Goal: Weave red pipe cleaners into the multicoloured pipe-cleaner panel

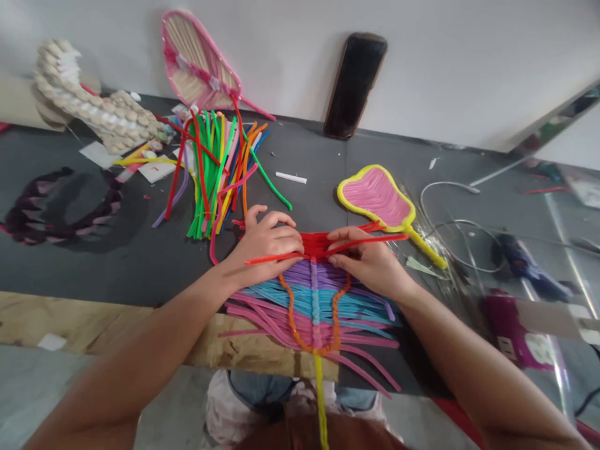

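Note:
A leaf-shaped piece made of pipe cleaners lies at the table's front edge. It has rows of purple pipe cleaners (297, 275), blue pipe cleaners (268, 295) and pink pipe cleaners (262, 317), crossed by a central spine. A twisted orange outline (289, 306) frames the rows, and a yellow stem (320, 394) hangs toward me. Red pipe cleaners (317, 242) form its far end. My left hand (272, 245) is closed on their left side, one red strand sticking out below its fingers. From the right, my right hand (370, 259) pinches a red pipe cleaner between thumb and fingers.
Behind my left hand lies a bundle of coloured pipe cleaners (215, 169). A pink fan shape with yellow rim (375, 197) rests at right, near looped wire (450, 184). A phone (354, 87) and a pink-edged fan (197, 62) lean on the wall. A dark braided band (60, 234) sits left.

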